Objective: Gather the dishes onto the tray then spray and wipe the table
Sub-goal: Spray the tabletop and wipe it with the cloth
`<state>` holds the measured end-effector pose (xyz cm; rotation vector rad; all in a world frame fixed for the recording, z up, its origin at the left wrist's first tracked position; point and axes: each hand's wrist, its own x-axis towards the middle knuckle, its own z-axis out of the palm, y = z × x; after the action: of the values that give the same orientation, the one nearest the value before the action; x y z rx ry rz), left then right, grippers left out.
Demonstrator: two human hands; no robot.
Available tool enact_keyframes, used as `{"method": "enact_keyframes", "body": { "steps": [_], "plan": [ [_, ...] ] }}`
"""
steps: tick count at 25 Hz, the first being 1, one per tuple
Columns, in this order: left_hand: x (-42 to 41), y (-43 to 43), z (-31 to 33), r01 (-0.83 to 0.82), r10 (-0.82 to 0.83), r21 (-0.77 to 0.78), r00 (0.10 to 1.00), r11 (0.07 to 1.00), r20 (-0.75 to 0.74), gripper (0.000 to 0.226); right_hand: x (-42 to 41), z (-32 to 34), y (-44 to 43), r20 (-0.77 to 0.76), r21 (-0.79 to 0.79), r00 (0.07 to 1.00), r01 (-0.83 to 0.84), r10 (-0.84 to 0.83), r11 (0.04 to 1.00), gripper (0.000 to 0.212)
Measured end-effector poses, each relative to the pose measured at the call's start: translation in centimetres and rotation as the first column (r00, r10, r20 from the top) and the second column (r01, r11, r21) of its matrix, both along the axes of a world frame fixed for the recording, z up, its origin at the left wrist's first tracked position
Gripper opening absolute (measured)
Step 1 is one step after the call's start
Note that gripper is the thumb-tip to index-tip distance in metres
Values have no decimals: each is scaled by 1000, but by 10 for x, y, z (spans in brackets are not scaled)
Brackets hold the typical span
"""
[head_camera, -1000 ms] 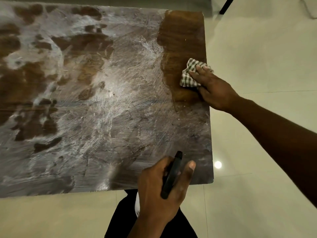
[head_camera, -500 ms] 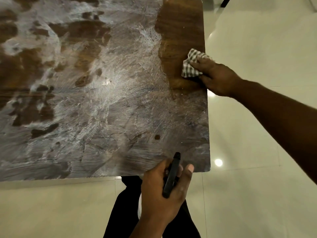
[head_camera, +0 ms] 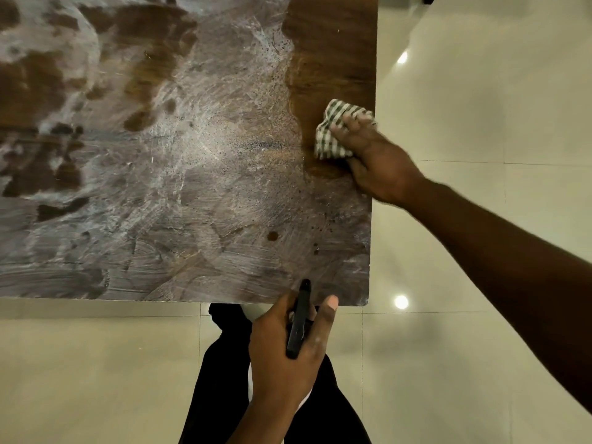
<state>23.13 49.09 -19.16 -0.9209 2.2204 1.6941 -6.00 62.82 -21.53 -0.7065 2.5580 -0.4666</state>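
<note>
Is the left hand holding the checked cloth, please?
No, the right hand presses the checked cloth on the table, while the left hand grips the black spray bottle.

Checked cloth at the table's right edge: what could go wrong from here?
The green checked cloth under the right hand reaches the right edge of the brown wooden table; an outward stroke could drop it onto the pale tiled floor.
White smeared film covers most of the top and may dry streaky.
The black-topped spray bottle in the left hand points at the table; a stray squeeze could re-wet it.
</note>
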Motion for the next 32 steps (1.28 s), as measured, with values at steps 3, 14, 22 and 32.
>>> {"method": "enact_keyframes", "body": {
  "steps": [3,14,22,32],
  "plan": [
    [3,1,0,61,-61,-81,998,995,2,53,43,5,25,15,-21,890,-456,456,890,68],
    [17,-3,-10,38,-39,-37,999,999,-28,50,94,-12,29,-88,-108,959,-278,270,954,57],
    [30,-20,-37,-35,36,29,999,999,-30,41,115,-7,81,-194,-55,954,-245,230,968,49],
    [26,-58,-4,19,-20,-40,1000,999,-24,63,212,-23,77,-93,-130,886,-463,455,877,69]
  ]
}}
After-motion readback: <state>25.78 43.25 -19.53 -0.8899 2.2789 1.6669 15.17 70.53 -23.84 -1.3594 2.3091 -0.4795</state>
